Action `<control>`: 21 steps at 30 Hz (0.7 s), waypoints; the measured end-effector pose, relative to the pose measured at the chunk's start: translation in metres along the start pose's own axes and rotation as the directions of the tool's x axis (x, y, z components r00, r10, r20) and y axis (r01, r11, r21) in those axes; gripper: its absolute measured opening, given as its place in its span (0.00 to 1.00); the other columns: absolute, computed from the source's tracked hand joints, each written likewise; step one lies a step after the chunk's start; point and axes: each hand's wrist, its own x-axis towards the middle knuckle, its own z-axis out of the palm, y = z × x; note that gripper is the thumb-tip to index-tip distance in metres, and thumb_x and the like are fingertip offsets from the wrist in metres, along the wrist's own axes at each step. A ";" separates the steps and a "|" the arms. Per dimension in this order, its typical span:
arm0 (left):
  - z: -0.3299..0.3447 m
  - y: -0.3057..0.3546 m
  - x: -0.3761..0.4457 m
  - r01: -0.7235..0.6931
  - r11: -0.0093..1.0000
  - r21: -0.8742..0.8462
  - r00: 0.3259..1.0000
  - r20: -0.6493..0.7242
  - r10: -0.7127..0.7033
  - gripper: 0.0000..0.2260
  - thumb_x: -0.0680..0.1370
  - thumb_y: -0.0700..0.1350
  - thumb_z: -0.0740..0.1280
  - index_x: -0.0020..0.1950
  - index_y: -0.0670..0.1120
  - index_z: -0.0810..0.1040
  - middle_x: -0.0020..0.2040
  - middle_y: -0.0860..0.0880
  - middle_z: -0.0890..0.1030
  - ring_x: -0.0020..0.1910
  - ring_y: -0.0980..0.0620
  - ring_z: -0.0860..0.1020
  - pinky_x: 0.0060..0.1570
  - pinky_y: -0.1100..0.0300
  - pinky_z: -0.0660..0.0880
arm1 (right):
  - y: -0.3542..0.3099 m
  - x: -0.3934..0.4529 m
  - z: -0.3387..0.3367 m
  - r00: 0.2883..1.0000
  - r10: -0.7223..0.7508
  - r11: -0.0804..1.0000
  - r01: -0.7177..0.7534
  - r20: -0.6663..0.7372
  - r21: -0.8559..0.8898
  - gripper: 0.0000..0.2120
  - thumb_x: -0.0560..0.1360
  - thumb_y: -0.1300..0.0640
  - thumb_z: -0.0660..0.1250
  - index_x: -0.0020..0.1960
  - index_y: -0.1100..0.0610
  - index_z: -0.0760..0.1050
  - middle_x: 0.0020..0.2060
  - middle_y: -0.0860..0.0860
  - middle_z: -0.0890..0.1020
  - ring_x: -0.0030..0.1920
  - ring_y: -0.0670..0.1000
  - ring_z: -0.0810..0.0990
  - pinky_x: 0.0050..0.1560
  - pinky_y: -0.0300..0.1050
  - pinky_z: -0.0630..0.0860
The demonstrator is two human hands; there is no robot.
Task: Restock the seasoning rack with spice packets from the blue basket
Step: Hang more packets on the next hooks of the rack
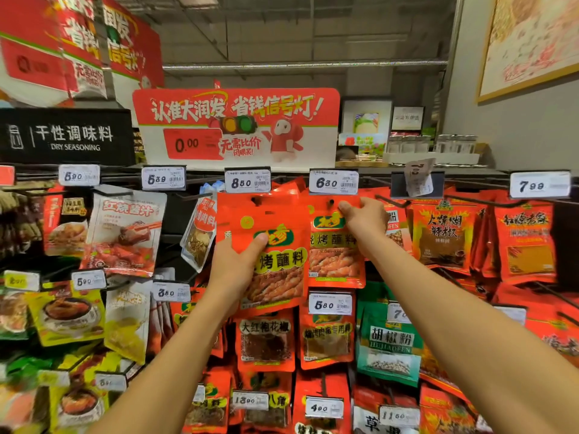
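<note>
From the head view, two bare forearms reach up from the bottom of the frame to a peg-hook seasoning rack [388, 200] crowded with glossy, flat plastic pouches. The left hand [233, 261] grips a red spice packet [266, 242] at its left edge, thumb curled across the green logo on the front and the fingers hidden behind it; this packet sits at the centre of the frame, just below the 8.50 price tag [247, 181], and shows a yellow round mark, bold black characters on a yellow band and a printed photo of orange skewered food on its lower half. Its top edge has a punched hang hole, and more red pouch edges fan out behind it, though how many cannot be counted. The right hand [365, 219] pinches the upper right corner of a second, matching red packet [336, 245] just right of centre, under the 6.80 price tag [333, 182] — thumb on the front near the hole, fingers curled over the top edge. The two packets overlap slightly, the left one in front. Across the top row, five white rectangular price tags in clear holders read clearly, and a sixth paper tag [418, 177] at upper right hangs crooked and curled. A red-and-white promotional sign [236, 126] with a traffic-light cartoon stands at upper centre, and a black "DRY SEASONING" board [65, 137] sits at upper left. Yellow pouches [67, 311] fill the lower left; a green pepper-powder pouch [388, 343] hangs at lower right.
</note>
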 end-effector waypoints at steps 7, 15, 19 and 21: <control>0.037 0.004 0.002 0.050 0.998 -0.035 0.988 0.146 -0.044 0.07 0.79 0.53 0.71 0.45 0.53 0.86 0.46 0.52 0.88 0.47 0.51 0.86 0.50 0.51 0.80 | -0.001 0.013 -0.004 0.996 0.085 0.990 -0.081 0.038 -0.111 0.24 0.75 0.41 0.71 0.65 0.54 0.77 0.62 0.56 0.81 0.53 0.56 0.79 0.51 0.47 0.72; 0.086 0.000 0.014 0.127 0.992 0.002 0.973 0.197 -0.125 0.15 0.79 0.58 0.68 0.50 0.47 0.83 0.45 0.51 0.88 0.46 0.50 0.86 0.50 0.52 0.81 | 0.013 -0.036 -0.040 0.919 -0.176 0.820 -0.061 0.352 0.570 0.15 0.74 0.45 0.71 0.54 0.54 0.81 0.46 0.52 0.87 0.44 0.53 0.87 0.43 0.48 0.82; 0.102 0.006 0.024 0.123 0.987 -0.101 0.981 0.162 -0.105 0.08 0.79 0.51 0.71 0.47 0.46 0.82 0.41 0.48 0.87 0.41 0.49 0.87 0.39 0.57 0.81 | 0.004 -0.034 -0.033 0.959 -0.178 0.904 0.072 0.219 0.421 0.07 0.77 0.50 0.73 0.50 0.52 0.81 0.44 0.51 0.88 0.44 0.54 0.88 0.48 0.57 0.85; 0.106 0.010 0.030 0.111 0.984 -0.136 0.988 0.121 -0.095 0.07 0.79 0.49 0.71 0.45 0.46 0.82 0.40 0.47 0.87 0.39 0.49 0.86 0.37 0.56 0.82 | 0.000 -0.029 -0.030 0.969 -0.167 0.919 0.085 0.183 0.384 0.07 0.76 0.48 0.73 0.49 0.51 0.81 0.43 0.50 0.88 0.43 0.52 0.88 0.47 0.58 0.85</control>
